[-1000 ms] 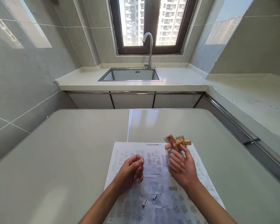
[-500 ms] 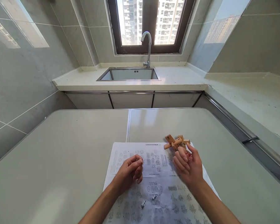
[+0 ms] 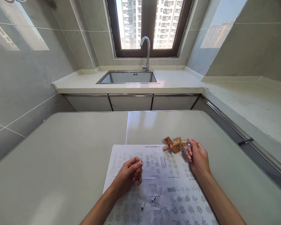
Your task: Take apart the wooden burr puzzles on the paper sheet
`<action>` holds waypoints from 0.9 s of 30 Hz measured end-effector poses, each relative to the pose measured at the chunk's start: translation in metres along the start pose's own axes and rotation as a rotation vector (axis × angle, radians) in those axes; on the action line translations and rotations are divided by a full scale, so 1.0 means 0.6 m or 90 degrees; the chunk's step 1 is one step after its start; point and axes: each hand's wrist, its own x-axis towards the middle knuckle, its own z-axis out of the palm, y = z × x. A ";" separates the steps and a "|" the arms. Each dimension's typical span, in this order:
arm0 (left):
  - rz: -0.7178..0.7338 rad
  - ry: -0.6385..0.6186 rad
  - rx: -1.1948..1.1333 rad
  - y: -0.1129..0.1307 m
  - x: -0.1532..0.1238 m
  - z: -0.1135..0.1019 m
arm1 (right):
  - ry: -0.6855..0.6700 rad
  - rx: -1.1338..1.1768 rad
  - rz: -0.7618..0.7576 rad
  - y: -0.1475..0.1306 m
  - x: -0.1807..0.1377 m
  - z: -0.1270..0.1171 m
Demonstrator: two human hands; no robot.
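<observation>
Light-brown wooden puzzle pieces, some marked with black letters, lie in a crossed heap at the top right of a printed sheet. My right hand is just right of them, fingers curled and the thumb and forefinger tips together at the end of the rightmost piece. Whether they pinch that end or something small is unclear. Over the sheet's left part, my left hand stays loosely closed, with nothing showing in it. Two small black-and-white scraps lie low on the paper.
The sheet rests on a pale table with a seam down its middle. Beyond stands a white counter with a steel sink and a faucet under a window. Another counter runs along the right side.
My right hand has moved right, from in front of the wooden pieces to their right end, uncovering more of them and of the print. My left hand has barely moved. The view tilts slightly upward.
</observation>
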 end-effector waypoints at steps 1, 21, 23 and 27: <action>0.000 -0.002 0.001 0.000 0.000 0.000 | -0.009 -0.008 -0.001 0.002 0.001 0.000; 0.006 -0.014 0.019 -0.004 0.004 -0.006 | 0.015 0.144 -0.088 -0.018 -0.011 0.005; 0.009 -0.015 0.022 -0.005 0.005 -0.008 | -0.050 0.202 -0.061 -0.022 -0.023 0.010; 0.028 -0.018 0.094 -0.006 0.000 -0.004 | -0.219 0.197 0.002 -0.018 -0.064 0.032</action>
